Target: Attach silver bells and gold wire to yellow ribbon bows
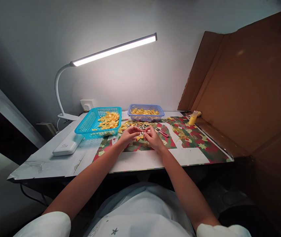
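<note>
My left hand (130, 135) and my right hand (152, 136) meet over the middle of the table, fingertips pinched close together. Between them shows a small shiny piece (142, 133), too small to name and partly covered by the fingers. Just below the fingertips lies a yellow-gold ribbon piece (139, 138). Behind my hands is a pile of shiny gold and silvery bits (138, 123). To the right of my right hand rests a pink-handled tool (163, 132), its dark end pointing toward the pile.
A turquoise basket (85, 127) of gold ribbon pieces stands left, a purple basket (145, 117) of gold pieces behind. Thin gold strands (180, 133) and a yellow bottle (192, 118) lie right. A white power bank (67, 144), lamp (115, 49) and cardboard wall (249, 82) flank the table.
</note>
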Demonstrator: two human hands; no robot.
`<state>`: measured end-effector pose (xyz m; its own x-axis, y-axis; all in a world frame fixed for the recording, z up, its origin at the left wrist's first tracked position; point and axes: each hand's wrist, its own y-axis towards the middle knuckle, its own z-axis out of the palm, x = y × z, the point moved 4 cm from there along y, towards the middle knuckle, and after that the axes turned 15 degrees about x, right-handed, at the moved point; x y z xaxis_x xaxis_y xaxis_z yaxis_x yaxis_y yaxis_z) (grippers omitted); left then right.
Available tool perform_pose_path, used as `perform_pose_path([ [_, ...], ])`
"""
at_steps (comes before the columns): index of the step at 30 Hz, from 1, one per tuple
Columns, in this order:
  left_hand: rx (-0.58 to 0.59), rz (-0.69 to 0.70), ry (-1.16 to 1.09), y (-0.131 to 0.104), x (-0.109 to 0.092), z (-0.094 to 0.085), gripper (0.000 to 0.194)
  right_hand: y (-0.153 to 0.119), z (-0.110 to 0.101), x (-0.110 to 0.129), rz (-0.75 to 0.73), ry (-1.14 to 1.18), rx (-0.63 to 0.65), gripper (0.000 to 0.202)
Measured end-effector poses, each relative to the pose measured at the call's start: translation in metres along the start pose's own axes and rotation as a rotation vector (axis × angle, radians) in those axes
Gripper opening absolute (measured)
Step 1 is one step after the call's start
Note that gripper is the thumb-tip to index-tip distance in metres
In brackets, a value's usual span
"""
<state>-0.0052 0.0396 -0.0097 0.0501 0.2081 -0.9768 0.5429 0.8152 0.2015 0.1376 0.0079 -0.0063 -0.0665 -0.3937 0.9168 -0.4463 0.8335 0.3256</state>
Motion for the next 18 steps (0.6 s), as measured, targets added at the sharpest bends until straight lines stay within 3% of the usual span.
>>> perform_pose_path([
  [8, 0.011, 0.041, 0.128, 0.001, -0.002, 0.001, 0.033, -0.003, 0.002, 0.005, -0.003, -0.080, 0.020, 0.015],
  [18, -0.085, 0.187, 0.462, 0.003, -0.009, -0.003, 0.033, -0.004, -0.009, 0.012, -0.081, -0.188, -0.181, 0.012],
])
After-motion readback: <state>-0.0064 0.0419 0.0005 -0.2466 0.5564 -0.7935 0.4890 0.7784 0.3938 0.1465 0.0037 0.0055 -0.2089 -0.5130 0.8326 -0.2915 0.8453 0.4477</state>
